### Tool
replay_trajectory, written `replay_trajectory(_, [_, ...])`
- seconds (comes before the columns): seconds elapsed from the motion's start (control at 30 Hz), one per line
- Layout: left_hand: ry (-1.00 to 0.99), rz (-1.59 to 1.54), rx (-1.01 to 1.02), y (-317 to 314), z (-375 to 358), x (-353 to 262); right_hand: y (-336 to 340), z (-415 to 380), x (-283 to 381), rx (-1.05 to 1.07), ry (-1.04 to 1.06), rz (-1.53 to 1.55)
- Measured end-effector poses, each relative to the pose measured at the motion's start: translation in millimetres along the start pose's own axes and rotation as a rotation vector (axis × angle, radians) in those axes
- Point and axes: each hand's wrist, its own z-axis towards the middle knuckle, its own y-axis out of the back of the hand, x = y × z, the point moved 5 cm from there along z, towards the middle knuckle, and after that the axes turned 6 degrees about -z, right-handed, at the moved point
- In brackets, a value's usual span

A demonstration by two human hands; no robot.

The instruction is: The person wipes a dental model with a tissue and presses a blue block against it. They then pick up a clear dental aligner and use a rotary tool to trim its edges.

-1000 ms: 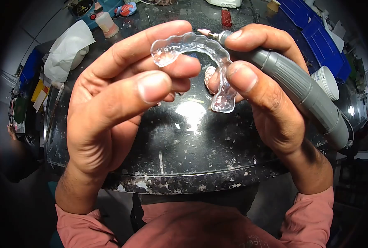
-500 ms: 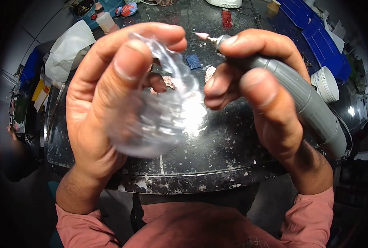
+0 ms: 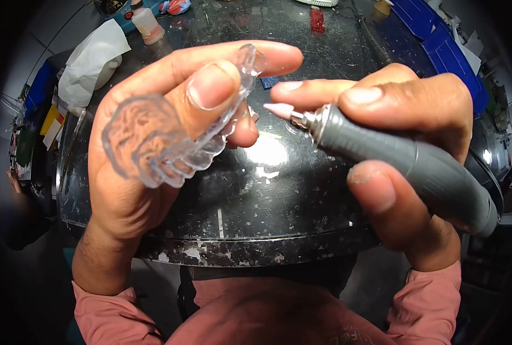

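Note:
Pinched between the thumb and fingers of my left hand [image 3: 115, 198] is a clear dental retainer [image 3: 181, 167], its tooth-shaped edge turned toward the lower right. My right hand [image 3: 411, 106] is wrapped round a grey rotary handpiece [image 3: 400, 161]. A pale pink pointed grinding bit [image 3: 279, 110] sits in the handpiece's metal chuck and points left toward the retainer. A gap separates the bit from the plastic. Behind my left fingers, part of a small pale object is mostly hidden.
The black, paint-flecked table [image 3: 302, 213] lies beneath both hands. At the back are a bottle [image 3: 148, 26], a red block [image 3: 317, 20] and a partly hidden blue piece [image 3: 270, 83]. White cloth [image 3: 95, 66] lies left; blue bins [image 3: 451, 52] stand right.
My left hand has turned the retainer, bringing its toothed edge round and its far end up. The handpiece has tilted flatter and shifted slightly lower right, with my right forefinger now stretched beyond the chuck.

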Motion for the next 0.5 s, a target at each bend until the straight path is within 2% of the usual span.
replay_trajectory(0.07, [0.028, -0.015, -0.024, -0.7, -0.5, 1.2, 3.2, 1.3, -2.6, 0.059, 0.026, -0.034])
replay_trajectory(0.17, [0.019, -0.021, -0.135, 0.5, 0.6, 5.4, 4.1, 1.9, -7.8, 0.190, 0.230, -0.034])
replay_trajectory(0.3, [0.070, 0.005, -0.056, -0.4, -0.1, 5.5, -0.4, 4.8, -10.2, 0.214, 0.227, 0.036])
replay_trajectory(0.4, [0.035, -0.012, -0.119, 2.1, -1.3, 9.8, 1.0, 5.6, -10.6, 0.214, 0.233, 0.044])
replay_trajectory(0.5, [-0.054, 0.110, -0.237, 23.9, -3.6, 13.7, 2.0, 5.8, -9.4, 0.202, 0.227, -0.034])
